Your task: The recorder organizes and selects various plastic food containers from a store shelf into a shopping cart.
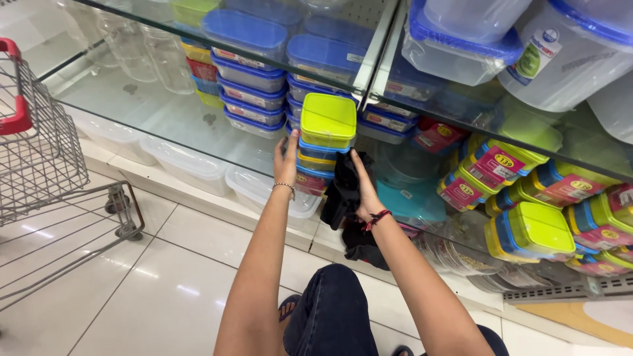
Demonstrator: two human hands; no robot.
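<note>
Stack of lidded containers [323, 142] sits at the glass shelf [165, 112] edge, left hand [286, 160] and right hand [361, 191] pressing its sides — the right also clutching black cloth [343, 188]; uneven squeeze could topple it.

A lime-green lid [328, 119] is seen on the blue-and-yellow container stack [318, 161], a black cloth [344, 191] beside, red cart handle [18, 86].
</note>
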